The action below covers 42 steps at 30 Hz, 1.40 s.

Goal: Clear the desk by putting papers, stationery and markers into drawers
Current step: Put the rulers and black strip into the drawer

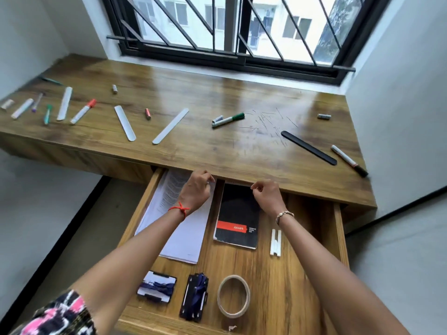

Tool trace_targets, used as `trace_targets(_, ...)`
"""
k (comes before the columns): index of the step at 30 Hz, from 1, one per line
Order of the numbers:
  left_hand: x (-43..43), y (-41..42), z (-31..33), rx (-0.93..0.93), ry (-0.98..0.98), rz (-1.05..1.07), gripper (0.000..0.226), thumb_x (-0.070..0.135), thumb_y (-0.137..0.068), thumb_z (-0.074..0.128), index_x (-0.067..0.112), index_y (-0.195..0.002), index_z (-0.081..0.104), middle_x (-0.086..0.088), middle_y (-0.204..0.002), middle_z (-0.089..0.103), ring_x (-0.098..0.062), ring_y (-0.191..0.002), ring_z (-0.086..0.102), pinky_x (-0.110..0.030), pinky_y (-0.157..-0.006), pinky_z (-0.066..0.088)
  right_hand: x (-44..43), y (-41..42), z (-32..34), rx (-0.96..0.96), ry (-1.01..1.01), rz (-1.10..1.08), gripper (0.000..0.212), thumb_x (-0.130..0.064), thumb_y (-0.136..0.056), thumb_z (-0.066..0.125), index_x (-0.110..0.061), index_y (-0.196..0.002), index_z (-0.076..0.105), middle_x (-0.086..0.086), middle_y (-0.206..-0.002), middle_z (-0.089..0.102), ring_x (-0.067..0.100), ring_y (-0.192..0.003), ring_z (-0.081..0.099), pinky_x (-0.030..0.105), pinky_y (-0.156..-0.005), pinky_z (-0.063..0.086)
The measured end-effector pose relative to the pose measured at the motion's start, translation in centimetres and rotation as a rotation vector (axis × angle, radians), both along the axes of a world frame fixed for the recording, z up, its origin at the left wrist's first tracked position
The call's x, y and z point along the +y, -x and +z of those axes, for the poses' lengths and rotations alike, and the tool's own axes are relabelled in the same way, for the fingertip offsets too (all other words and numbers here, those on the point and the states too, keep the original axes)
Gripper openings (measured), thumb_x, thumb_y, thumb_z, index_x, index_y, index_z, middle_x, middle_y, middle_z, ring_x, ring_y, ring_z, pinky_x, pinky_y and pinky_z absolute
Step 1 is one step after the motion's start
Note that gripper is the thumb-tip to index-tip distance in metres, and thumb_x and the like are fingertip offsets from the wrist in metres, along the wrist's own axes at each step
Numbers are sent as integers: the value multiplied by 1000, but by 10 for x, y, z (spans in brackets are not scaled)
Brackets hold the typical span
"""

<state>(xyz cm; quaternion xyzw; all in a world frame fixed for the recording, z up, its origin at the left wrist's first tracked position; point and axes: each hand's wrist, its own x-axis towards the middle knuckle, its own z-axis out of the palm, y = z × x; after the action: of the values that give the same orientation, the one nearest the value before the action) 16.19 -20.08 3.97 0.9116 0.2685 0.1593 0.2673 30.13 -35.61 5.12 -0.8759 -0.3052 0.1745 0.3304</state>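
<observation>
Both hands are down in the open drawer (pixel 339 238), right under the front lip of the counter (pixel 193 100). The left hand (pixel 196 187) sits on the far end of the stack of papers (pixel 179 235), fingers curled down onto the top sheet. Whether it actually grips the sheet, I cannot tell. Just beside it, the right hand (pixel 267 195) hovers over the far edge of the black notebook (pixel 238 213), thumb and forefinger pressed tip to tip. Nothing shows between them, so a pinch on anything is unclear.

Now the count on the counter, left to right:
- Five pens and markers are clustered at the left end, the red-capped marker (pixel 83 111) among them.
- Then comes one green-capped marker (pixel 228 120) mid-counter.
- One black-capped marker (pixel 349 160) lies far right, so seven in all.
- There are three white strips (pixel 125 123) and one black strip (pixel 309 147).
- Four small cylinders (pixel 148 114) are scattered well apart — too small to identify.

In the drawer there is one paper stack and one notebook. Two white sticks (pixel 275 243) lie side by side, near the right forearm. Along the near edge sit two black card holders (pixel 156 286) with blue cord and one tape roll (pixel 233 296).
</observation>
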Motion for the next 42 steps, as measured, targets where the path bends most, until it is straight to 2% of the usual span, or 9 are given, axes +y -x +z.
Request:
trace_targets(3,20,8,1,13,9,53,25,-9,-81,45,0,-91,66,-16,-99,62,-28,-100,55,-30,-84,44,11,-1,6,-34,7,23,20,2,-84,51,3,-86,71,8,-73,60,15,-68,54,10,-52,34)
trace_targets(9,69,8,10,58,6,158,24,-4,-84,47,-5,-101,64,-21,-107,61,-33,-104,55,-35,-91,45,36,-6,5,-48,19,14,21,1,-83,51,2,-88,71,12,-81,67,14,-73,55,13,-62,34)
trace_targets(14,120,0,17,74,15,239,32,-5,-85,47,-7,-114,59,-25,-114,59,-37,-109,54,-38,-97,44,64,-13,5,-72,-10,16,18,1,-85,51,1,-89,69,5,-74,60,14,-68,55,6,-48,34)
trace_targets(19,169,-16,15,70,17,338,33,-5,-86,48,-9,-118,55,-29,-116,57,-39,-112,49,-38,-96,39,97,-21,-1,-129,-120,-8,17,4,-84,53,2,-89,69,14,-82,68,16,-69,58,16,-63,39)
trace_targets(25,214,-36,-2,242,17,388,35,13,-89,54,-5,-119,52,-24,-122,50,-39,-114,44,-41,-95,36,128,-38,-12,-207,-173,-14,17,7,-81,54,2,-87,69,16,-85,70,25,-78,65,22,-69,43)
trace_targets(30,226,-46,-14,359,44,430,45,23,-91,55,-1,-127,43,-22,-131,43,-37,-124,35,-45,-101,32,135,-48,-18,-243,-173,-26,16,7,-81,55,3,-87,70,15,-82,70,15,-70,58,10,-67,36)
trace_targets(36,229,-53,-19,409,103,469,44,14,-89,56,-7,-125,41,-27,-131,40,-41,-124,36,-46,-102,33,133,-53,-27,-241,-160,-31,16,8,-81,55,3,-86,69,15,-82,69,14,-70,56,13,-66,37)
trace_targets(39,234,-55,-17,379,192,469,42,9,-86,57,-11,-121,44,-30,-127,46,-44,-119,44,-45,-97,39,130,-58,-29,-239,-145,-24,16,7,-80,54,1,-85,69,14,-82,69,18,-68,58,14,-65,38)
trace_targets(42,228,-58,-6,295,264,463,29,3,-87,49,-13,-111,50,-32,-117,54,-45,-107,53,-42,-83,45,122,-68,-28,-270,-68,-21,17,6,-81,53,2,-90,67,16,-91,65,30,-77,62,27,-67,42)
